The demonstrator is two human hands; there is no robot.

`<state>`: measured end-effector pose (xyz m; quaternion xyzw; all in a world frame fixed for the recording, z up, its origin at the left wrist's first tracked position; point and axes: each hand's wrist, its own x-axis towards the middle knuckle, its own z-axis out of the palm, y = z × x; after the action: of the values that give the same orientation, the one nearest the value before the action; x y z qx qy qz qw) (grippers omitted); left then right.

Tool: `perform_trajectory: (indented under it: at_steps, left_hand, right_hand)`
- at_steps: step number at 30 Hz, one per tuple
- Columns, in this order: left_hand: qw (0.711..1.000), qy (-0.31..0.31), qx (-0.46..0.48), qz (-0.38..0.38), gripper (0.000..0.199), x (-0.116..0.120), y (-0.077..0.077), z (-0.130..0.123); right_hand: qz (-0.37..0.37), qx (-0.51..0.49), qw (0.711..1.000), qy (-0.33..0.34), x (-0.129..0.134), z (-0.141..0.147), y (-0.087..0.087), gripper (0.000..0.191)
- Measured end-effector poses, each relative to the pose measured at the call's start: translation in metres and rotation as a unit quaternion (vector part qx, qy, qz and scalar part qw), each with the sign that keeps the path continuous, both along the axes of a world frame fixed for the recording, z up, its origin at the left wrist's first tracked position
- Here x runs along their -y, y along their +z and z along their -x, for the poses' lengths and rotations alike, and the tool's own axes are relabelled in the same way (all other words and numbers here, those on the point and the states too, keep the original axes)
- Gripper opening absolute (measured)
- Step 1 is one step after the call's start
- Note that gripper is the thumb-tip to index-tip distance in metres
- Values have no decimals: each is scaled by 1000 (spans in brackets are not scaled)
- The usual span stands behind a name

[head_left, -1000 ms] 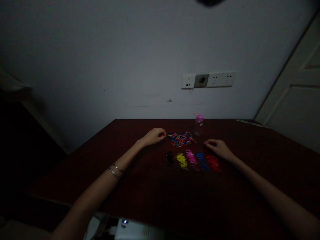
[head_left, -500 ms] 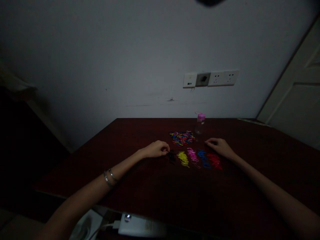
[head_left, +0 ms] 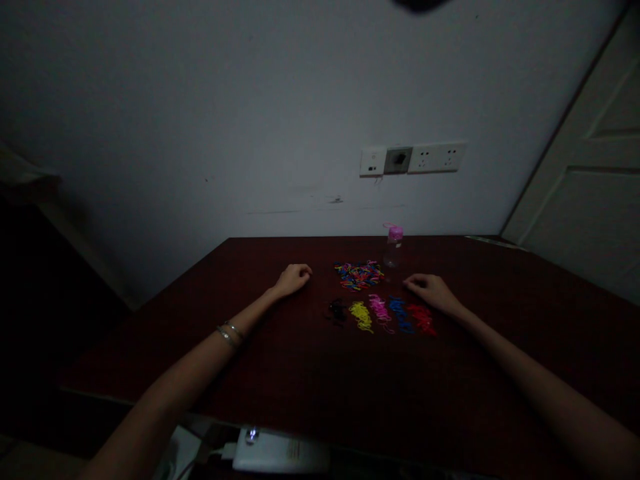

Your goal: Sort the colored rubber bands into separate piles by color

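Small bands lie sorted by colour in a row: a black pile (head_left: pixel 337 311), a yellow pile (head_left: pixel 361 317), a pink pile (head_left: pixel 381 312), a blue pile (head_left: pixel 401 315) and a red pile (head_left: pixel 423 319). Behind them is a mixed-colour pile (head_left: pixel 359 275). My left hand (head_left: pixel 293 279) rests on the table left of the mixed pile, fingers curled; whether it holds anything is too small to see. Behind the red and blue piles, my right hand (head_left: pixel 430 291) has thumb and fingertips close together, their contents too small to make out.
A clear bottle with a pink lid (head_left: pixel 395 248) stands behind the mixed pile on the dark red table (head_left: pixel 300 373). Wall sockets (head_left: pixel 413 159) are above. A white device (head_left: pixel 280 452) with a cable sits below the front edge.
My left hand has moved away from the black pile, back and to the left, uncovering it. The view has shifted slightly; my right hand has stayed near the same place.
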<state>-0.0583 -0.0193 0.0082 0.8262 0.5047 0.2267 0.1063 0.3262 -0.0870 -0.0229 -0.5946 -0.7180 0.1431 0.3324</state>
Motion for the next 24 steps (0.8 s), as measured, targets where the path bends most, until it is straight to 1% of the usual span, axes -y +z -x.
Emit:
perform_trajectory:
  at_steps: [3, 6, 8, 12, 18, 24]
  left_hand:
    - [995, 101, 11, -12, 27, -14, -6, 12]
    - [989, 148, 20, -10, 26, -21, -11, 20]
    - [988, 154, 26, 3, 26, -23, -14, 22]
    - [989, 143, 17, 19, 26, -24, -16, 22]
    - [991, 132, -14, 17, 26, -20, -15, 21]
    - [991, 128, -25, 21, 27, -16, -12, 19]
  right_hand:
    - [-8, 5, 1000, -2, 2, 2, 1, 29]
    - [-9, 14, 1000, -1, 3, 3, 3, 29]
    - [-7, 19, 1000, -2, 2, 3, 4, 28]
    - [13, 25, 1000, -7, -2, 6, 7, 29]
    - [34, 49, 998, 29, -10, 26, 16, 25]
    - [51, 106, 993, -6, -17, 46, 21, 22]
